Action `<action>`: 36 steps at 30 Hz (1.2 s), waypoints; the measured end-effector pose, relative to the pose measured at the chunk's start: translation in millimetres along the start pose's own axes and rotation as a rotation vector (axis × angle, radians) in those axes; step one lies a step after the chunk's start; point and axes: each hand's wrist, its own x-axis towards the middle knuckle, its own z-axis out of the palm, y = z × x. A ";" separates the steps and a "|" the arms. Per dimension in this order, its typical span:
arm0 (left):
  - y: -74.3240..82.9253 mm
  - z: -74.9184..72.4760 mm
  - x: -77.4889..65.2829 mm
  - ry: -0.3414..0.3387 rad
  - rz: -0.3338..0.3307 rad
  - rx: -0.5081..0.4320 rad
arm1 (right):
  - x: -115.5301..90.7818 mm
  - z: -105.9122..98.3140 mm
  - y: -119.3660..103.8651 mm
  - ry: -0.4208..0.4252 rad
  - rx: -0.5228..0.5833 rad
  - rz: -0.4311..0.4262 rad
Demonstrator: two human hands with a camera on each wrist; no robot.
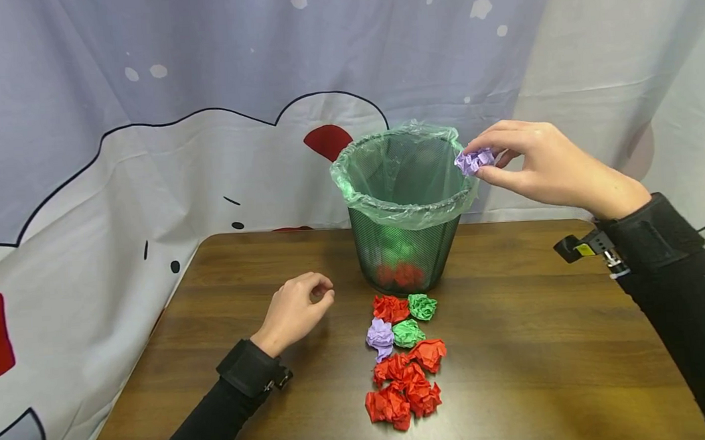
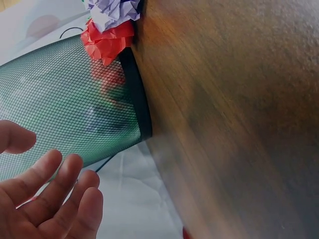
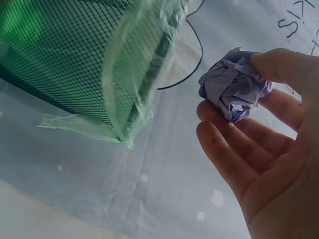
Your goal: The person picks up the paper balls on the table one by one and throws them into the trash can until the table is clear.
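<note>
My right hand (image 1: 531, 157) pinches a crumpled purple paper ball (image 1: 475, 161) between thumb and fingers, just at the right rim of the mesh bin. In the right wrist view the same purple ball (image 3: 233, 85) is held a little away from the rim. A green plastic bag lines the mesh bin (image 1: 406, 244), with red and green balls showing through its wall. Left of the bin, my left hand (image 1: 296, 309) is low over the table with fingers loosely curved, holding nothing. In the left wrist view its fingers (image 2: 65, 184) overlap the bin.
In front of the bin lie several crumpled paper balls: red ones (image 1: 388, 406), two green ones (image 1: 409, 333) and a purple one (image 1: 380, 338). They sit on a brown wooden table (image 1: 544, 343). A printed curtain (image 1: 206, 174) hangs behind the table.
</note>
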 end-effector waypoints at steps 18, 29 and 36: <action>-2.0 1.3 -6.0 -0.016 -0.017 -0.003 | 54.1 -0.4 16.7 -0.280 0.013 0.205; -1.5 1.0 -6.6 -0.026 -0.022 0.001 | 53.7 5.8 22.4 -0.337 0.042 0.293; -2.1 1.8 -7.2 -0.029 -0.031 -0.001 | 40.6 7.2 23.9 -0.329 0.023 0.277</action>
